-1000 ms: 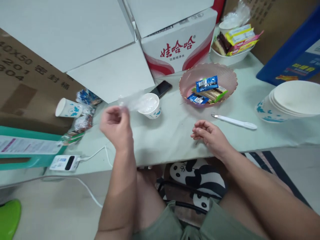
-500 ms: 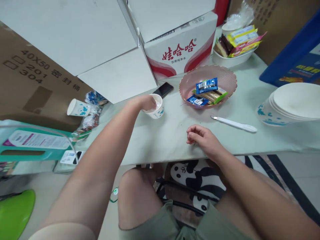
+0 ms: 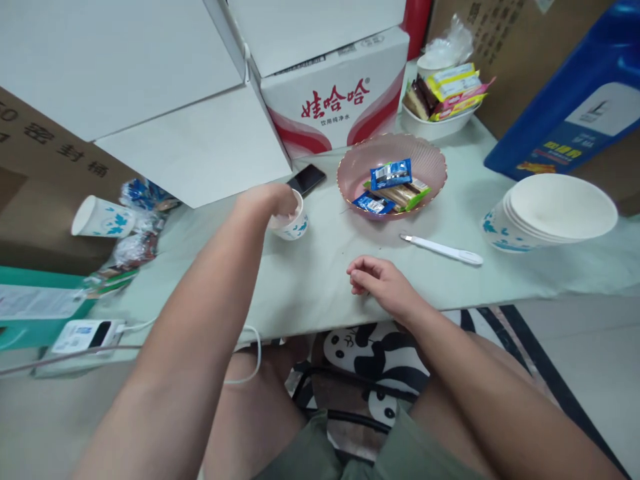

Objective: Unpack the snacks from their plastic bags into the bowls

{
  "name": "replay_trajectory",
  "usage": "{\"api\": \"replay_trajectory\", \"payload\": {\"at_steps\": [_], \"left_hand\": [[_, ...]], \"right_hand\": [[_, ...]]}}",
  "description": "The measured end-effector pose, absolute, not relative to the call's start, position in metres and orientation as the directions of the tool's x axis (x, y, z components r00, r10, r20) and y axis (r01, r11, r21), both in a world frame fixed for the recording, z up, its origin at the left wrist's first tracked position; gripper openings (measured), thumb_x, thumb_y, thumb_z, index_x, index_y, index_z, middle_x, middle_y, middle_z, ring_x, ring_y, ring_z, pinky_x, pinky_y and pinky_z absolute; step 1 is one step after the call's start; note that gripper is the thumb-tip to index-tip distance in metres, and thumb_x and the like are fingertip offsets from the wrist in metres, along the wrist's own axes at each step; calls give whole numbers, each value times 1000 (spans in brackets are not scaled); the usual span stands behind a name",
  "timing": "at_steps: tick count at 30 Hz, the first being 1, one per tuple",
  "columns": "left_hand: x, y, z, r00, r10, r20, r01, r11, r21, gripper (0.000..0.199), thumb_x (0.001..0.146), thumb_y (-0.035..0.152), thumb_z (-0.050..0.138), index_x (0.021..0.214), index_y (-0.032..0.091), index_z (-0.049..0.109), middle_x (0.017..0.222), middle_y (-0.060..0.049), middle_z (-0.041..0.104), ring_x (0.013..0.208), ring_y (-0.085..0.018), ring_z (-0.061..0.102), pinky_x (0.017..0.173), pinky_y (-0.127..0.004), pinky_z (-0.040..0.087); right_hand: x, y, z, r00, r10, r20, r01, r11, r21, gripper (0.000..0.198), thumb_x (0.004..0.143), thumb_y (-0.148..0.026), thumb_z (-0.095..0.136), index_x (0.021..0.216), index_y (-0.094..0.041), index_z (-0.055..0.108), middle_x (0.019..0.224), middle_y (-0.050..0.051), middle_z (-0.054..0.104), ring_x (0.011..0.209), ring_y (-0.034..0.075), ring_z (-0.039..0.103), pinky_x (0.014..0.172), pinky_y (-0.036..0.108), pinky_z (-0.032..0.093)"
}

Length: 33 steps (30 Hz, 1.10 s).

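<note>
My left hand (image 3: 273,200) reaches down into a white paper cup (image 3: 295,229) with a blue leaf print; the fingertips are hidden inside it. A dark phone (image 3: 307,179) lies just behind this cup. Near the table's front edge rests my right hand (image 3: 377,283), its fingers curled in with the thumb against them, and nothing shows in it. Beyond it is a white craft knife (image 3: 443,249). A pink scalloped bowl (image 3: 353,177) holds wrapped snacks (image 3: 391,174) in blue and green packets.
Stacked large paper cups (image 3: 555,213) lie at the right, before a blue jug (image 3: 565,107). White boxes (image 3: 340,100) line the back. A white dish (image 3: 435,127) holds more snacks. At left are a tipped paper cup (image 3: 103,219), plastic packets (image 3: 135,247) and a white device (image 3: 83,335).
The view has turned, so the scene sits farther left in the picture and more of the blue jug shows. Both hands keep about the same places and poses.
</note>
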<state>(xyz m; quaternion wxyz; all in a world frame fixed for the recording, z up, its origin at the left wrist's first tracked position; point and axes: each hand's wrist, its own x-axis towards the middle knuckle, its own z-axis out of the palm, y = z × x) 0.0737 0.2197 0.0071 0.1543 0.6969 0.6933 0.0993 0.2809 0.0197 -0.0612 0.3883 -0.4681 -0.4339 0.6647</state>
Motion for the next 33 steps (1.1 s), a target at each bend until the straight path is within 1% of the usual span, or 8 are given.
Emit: {"api": "replay_trajectory", "payload": {"at_steps": [3,5,7,13,20,27,30,33], "left_hand": [[91,178,26,-79,982,173,737,-60,673,14,75,21,64,62,20,57,73,-6,63,91,-26,64,91,-42,50],[104,138,30,-129,932,340,342,-280,897,13,84,18,51,76,21,60,84,-4,65,87,-18,63,82,-34,51],[114,99,23,-145,944,295,-19,-301,954,12,82,18,50,82,23,61,82,-1,63,77,-15,61,68,-27,49],[85,41,-12,-308,951,30,-183,-90,979,5,77,22,58,80,23,62,73,1,57,68,-12,55,64,-25,42],[-9,9,-8,-489,835,-253,-502,-32,864,13,71,18,60,83,21,63,78,2,55,67,-9,52,61,-21,38],[-65,-9,-14,-554,744,-373,-653,-110,749,18,73,19,59,90,22,63,87,0,53,76,-10,53,67,-22,40],[-76,-10,-16,-664,643,-381,-629,-206,750,16,74,19,56,88,23,61,86,-1,51,77,-12,52,71,-24,42],[-79,-14,-18,-826,469,-313,-494,-332,804,10,75,19,52,83,24,57,81,-1,49,76,-14,50,75,-28,42]], "right_hand": [[279,20,-61,-255,920,-298,-59,-323,-945,26,71,-45,66,78,-21,58,72,-2,57,64,13,58,66,30,46],[277,21,-62,-240,927,-289,-12,-301,-954,28,72,-48,64,78,-21,58,68,-3,56,61,13,54,63,29,43],[275,22,-64,-195,947,-255,57,-249,-967,30,73,-51,63,72,-22,55,61,-4,48,56,12,45,58,28,38],[266,13,-71,75,983,-166,284,-180,-942,56,80,-51,63,56,-25,20,53,-6,20,51,10,20,49,29,20],[216,-18,-78,-478,853,-210,511,76,-856,57,84,-54,56,56,-25,15,52,-5,15,47,11,19,45,28,21],[106,23,-63,-484,875,-4,558,305,-772,40,83,-45,58,60,-25,32,51,-5,33,47,12,32,48,28,28],[19,76,-54,-559,825,87,520,430,-738,12,81,-34,60,86,-24,56,73,0,59,54,14,50,58,30,42],[-84,126,-50,-719,663,211,411,649,-640,41,78,-22,60,119,-23,60,123,12,64,99,25,64,83,36,51]]}}
